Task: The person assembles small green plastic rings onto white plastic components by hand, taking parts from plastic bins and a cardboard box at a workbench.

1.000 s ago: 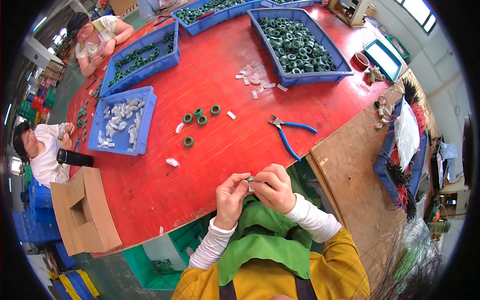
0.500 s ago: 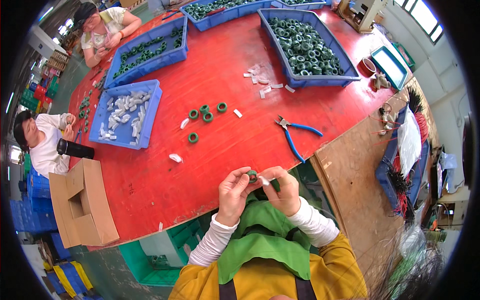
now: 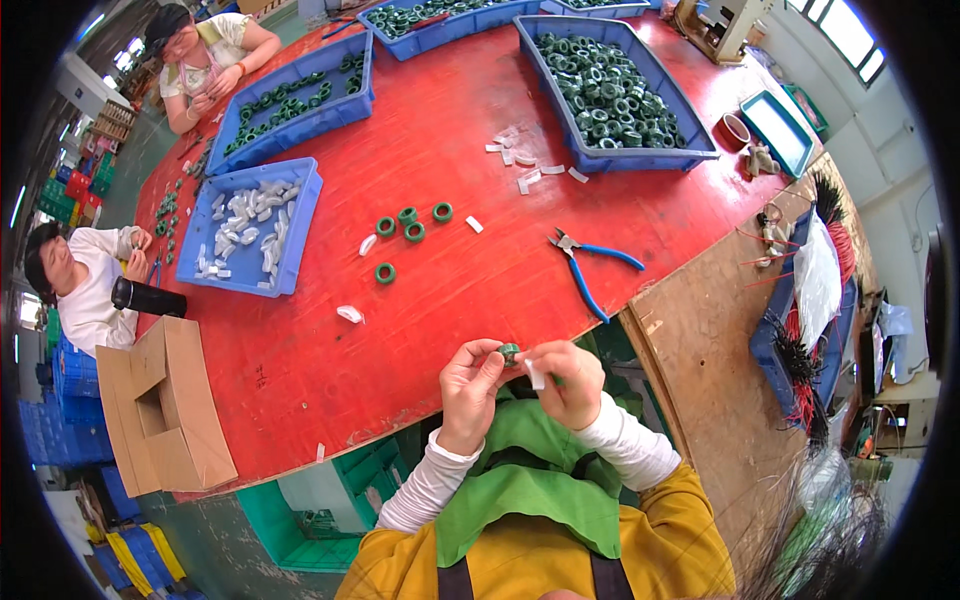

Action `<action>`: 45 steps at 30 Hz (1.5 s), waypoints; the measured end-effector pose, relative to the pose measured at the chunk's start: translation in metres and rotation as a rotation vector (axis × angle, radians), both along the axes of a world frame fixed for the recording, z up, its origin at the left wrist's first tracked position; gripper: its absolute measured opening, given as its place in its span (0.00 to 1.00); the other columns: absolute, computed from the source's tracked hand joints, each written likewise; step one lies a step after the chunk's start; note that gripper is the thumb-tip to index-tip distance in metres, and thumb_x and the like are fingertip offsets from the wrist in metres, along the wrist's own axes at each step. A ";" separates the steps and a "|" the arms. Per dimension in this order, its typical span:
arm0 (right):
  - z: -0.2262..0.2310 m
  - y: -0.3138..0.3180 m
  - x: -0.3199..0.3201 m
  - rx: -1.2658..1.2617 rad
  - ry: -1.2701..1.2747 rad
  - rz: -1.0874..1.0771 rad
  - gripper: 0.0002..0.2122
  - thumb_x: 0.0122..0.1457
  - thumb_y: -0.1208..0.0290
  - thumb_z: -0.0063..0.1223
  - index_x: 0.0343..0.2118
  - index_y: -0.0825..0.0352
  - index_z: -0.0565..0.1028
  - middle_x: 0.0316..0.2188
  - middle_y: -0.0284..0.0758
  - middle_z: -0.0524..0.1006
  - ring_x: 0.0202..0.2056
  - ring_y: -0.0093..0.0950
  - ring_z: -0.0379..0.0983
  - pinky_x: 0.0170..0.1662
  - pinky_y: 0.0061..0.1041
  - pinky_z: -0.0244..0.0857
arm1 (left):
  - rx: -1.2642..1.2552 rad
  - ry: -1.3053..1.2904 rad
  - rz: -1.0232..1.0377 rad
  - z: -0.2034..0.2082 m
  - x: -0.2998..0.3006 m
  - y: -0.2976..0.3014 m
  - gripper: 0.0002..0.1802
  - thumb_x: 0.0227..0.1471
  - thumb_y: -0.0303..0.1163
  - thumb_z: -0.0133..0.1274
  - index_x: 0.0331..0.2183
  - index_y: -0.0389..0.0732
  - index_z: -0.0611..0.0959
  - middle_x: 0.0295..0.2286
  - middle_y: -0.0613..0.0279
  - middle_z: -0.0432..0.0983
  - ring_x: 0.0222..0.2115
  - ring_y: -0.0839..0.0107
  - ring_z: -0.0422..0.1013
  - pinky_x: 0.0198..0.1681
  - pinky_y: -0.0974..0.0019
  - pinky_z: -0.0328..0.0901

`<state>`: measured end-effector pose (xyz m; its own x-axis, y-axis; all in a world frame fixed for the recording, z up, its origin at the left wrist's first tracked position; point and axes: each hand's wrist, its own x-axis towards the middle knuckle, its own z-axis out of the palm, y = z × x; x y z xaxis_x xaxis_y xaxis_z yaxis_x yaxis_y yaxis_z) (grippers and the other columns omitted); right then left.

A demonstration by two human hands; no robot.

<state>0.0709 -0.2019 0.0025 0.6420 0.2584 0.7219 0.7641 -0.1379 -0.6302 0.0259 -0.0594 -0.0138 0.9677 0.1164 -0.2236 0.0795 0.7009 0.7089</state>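
Note:
Over the table's near edge, my left hand point(image 3: 468, 395) pinches a small dark-green ring point(image 3: 509, 353) between thumb and fingertips. Close beside it, my right hand point(image 3: 570, 385) is closed on a small white strip point(image 3: 536, 374), which hangs below its fingers next to the ring. Whether the strip is joined to the ring, I cannot tell. Several loose green rings point(image 3: 385, 273) lie on the red table beyond my hands, two of them touching. Around them are single white pieces point(image 3: 350, 314). To the right, blue-handled cutting pliers point(image 3: 592, 290) lie with their jaws apart.
A blue tray point(image 3: 650, 158) heaped with green rings stands far right; another blue tray point(image 3: 235, 283) at left holds white pieces. A cardboard box point(image 3: 200, 440) and black bottle point(image 3: 150, 297) are at the left edge. Two people sit at left. Wire bundles point(image 3: 800, 360) lie at right.
My right hand has turned, and the white strip now hangs downward and shows more fully. The ring has tilted slightly in my left hand.

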 end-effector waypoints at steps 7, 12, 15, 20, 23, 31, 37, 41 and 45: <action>0.014 -0.002 0.015 0.029 0.347 -0.002 0.09 0.46 0.89 0.52 0.31 0.70 0.70 0.25 0.38 0.75 0.26 0.29 0.76 0.28 0.23 0.69 | 0.141 -0.074 -0.104 0.003 -0.001 0.007 0.09 0.56 0.28 0.51 0.37 0.32 0.76 0.32 0.58 0.77 0.32 0.69 0.75 0.39 0.64 0.72; 0.016 -0.004 0.022 -0.038 0.554 0.108 0.05 0.51 0.82 0.55 0.30 0.71 0.71 0.24 0.35 0.75 0.26 0.24 0.75 0.29 0.21 0.69 | 0.170 -0.144 -0.178 0.006 -0.002 0.011 0.09 0.56 0.27 0.51 0.38 0.32 0.77 0.33 0.60 0.75 0.32 0.69 0.75 0.38 0.66 0.72; 0.008 -0.004 0.022 -0.049 0.645 0.189 0.05 0.52 0.80 0.56 0.30 0.70 0.71 0.23 0.33 0.75 0.24 0.23 0.74 0.27 0.21 0.68 | 0.180 -0.158 -0.208 0.006 -0.002 0.013 0.08 0.57 0.26 0.50 0.38 0.32 0.77 0.34 0.61 0.74 0.32 0.70 0.75 0.38 0.66 0.72; 0.004 -0.007 0.026 -0.021 0.874 0.308 0.04 0.55 0.78 0.55 0.31 0.69 0.71 0.27 0.30 0.73 0.30 0.18 0.71 0.33 0.18 0.66 | 0.135 -0.173 -0.256 -0.003 -0.003 0.017 0.11 0.56 0.29 0.52 0.39 0.33 0.77 0.36 0.60 0.73 0.36 0.69 0.74 0.40 0.61 0.74; -0.007 -0.010 0.024 0.130 1.025 0.423 0.05 0.56 0.77 0.54 0.34 0.68 0.70 0.30 0.28 0.71 0.33 0.15 0.68 0.37 0.17 0.65 | 0.134 -0.149 -0.274 0.000 -0.004 0.013 0.12 0.56 0.29 0.51 0.42 0.34 0.76 0.38 0.60 0.73 0.37 0.69 0.74 0.41 0.61 0.74; -0.018 -0.006 0.014 0.236 1.115 0.370 0.08 0.56 0.76 0.56 0.38 0.69 0.72 0.30 0.27 0.74 0.33 0.13 0.71 0.35 0.15 0.67 | 0.206 -0.206 -0.280 -0.002 -0.003 0.017 0.13 0.57 0.27 0.48 0.45 0.35 0.77 0.40 0.60 0.69 0.43 0.69 0.70 0.43 0.61 0.73; 0.000 -0.009 0.012 0.046 0.996 0.251 0.07 0.56 0.75 0.54 0.37 0.71 0.75 0.30 0.29 0.76 0.32 0.14 0.72 0.34 0.16 0.68 | 0.225 -0.204 -0.293 -0.002 -0.004 0.018 0.12 0.57 0.26 0.48 0.43 0.34 0.78 0.39 0.62 0.66 0.41 0.70 0.70 0.43 0.61 0.73; 0.001 -0.011 0.013 -0.012 0.970 0.250 0.07 0.57 0.75 0.54 0.37 0.71 0.76 0.30 0.30 0.77 0.31 0.15 0.72 0.33 0.16 0.68 | 0.213 -0.188 -0.286 -0.001 -0.004 0.017 0.11 0.57 0.27 0.49 0.41 0.33 0.78 0.39 0.62 0.65 0.39 0.70 0.70 0.44 0.60 0.73; -0.007 -0.008 0.009 0.080 0.898 0.243 0.07 0.57 0.75 0.53 0.37 0.72 0.75 0.29 0.29 0.77 0.30 0.15 0.72 0.32 0.16 0.67 | 0.215 -0.181 -0.280 0.000 -0.003 0.016 0.10 0.57 0.27 0.49 0.40 0.33 0.78 0.39 0.62 0.65 0.39 0.69 0.70 0.44 0.60 0.72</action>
